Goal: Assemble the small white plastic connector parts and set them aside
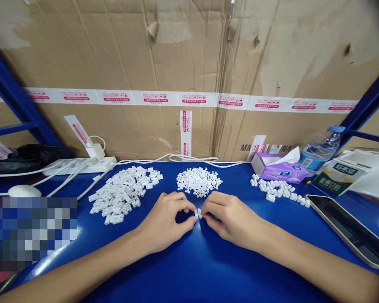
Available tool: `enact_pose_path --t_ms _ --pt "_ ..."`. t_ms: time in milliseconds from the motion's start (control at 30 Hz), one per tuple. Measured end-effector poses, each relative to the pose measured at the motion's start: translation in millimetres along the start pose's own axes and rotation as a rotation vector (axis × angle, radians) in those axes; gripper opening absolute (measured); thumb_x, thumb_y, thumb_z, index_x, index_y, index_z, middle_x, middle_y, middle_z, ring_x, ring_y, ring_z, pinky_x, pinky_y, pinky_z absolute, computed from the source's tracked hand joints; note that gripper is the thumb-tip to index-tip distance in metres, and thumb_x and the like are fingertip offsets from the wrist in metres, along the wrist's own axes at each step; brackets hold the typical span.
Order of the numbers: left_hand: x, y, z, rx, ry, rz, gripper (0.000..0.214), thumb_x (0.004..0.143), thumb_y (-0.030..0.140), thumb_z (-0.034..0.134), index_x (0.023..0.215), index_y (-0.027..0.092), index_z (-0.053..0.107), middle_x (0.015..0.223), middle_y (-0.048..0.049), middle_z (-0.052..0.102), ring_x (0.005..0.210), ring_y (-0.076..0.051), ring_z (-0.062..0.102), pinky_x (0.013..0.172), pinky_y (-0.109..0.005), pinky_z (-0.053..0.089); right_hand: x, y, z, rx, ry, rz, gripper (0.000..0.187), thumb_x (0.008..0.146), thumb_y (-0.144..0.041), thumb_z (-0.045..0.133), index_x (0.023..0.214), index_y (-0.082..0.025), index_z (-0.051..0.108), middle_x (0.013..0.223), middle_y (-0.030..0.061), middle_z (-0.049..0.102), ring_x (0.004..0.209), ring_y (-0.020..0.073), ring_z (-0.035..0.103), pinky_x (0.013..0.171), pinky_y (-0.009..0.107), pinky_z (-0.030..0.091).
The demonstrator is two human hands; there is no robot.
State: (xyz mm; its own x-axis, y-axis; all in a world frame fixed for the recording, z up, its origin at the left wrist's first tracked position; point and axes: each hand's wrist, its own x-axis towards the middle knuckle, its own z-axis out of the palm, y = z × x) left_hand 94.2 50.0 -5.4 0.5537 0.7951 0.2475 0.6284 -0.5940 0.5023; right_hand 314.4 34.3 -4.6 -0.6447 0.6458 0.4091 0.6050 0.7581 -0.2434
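My left hand [162,221] and my right hand [230,219] meet at the middle of the blue table [205,269]. Their fingertips pinch a small white plastic part [198,213] from both sides, and the fingers hide some of it. Behind my left hand lies a wide heap of white rectangular plastic pieces [121,193]. Straight ahead of my fingers sits a tight pile of smaller white plastic pieces [198,181]. Farther right, a loose band of assembled white plastic parts [279,190] runs beyond my right hand. None of these touch my hands.
A purple tissue box [279,168] and a plastic water bottle [322,149] stand at the back right. A phone or tablet [350,229] lies at the right edge. A power strip [78,166] with white cables and a white mouse [24,191] sit at the left, before a taped cardboard wall [139,54].
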Motion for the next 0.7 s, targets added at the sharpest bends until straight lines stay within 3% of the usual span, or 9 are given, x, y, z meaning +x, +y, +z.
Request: enact_pose_path --t_ms 467,700 --pt "0.6 1.7 -0.8 -0.002 -0.003 0.007 0.011 0.087 0.027 0.066 0.093 0.027 0.075 0.089 0.0008 0.069 0.088 -0.022 0.064 0.084 -0.04 0.039 -0.1 1.5 0.6 0.11 0.015 0.03 0.013 0.091 -0.011 0.059 0.094 -0.019 0.069 0.088 0.0046 0.07 0.082 0.0181 0.064 0.074 0.03 0.052" --pt "1.0 1.8 -1.4 -0.001 -0.009 0.01 0.01 0.087 0.027 0.067 0.093 0.028 0.075 0.089 0.0016 0.068 0.088 -0.021 0.064 0.083 -0.04 0.038 -0.2 1.7 0.7 0.188 0.026 0.046 0.012 0.089 -0.015 0.064 0.099 -0.021 0.069 0.108 0.0062 0.068 0.096 0.0198 0.065 0.084 0.033 0.054"
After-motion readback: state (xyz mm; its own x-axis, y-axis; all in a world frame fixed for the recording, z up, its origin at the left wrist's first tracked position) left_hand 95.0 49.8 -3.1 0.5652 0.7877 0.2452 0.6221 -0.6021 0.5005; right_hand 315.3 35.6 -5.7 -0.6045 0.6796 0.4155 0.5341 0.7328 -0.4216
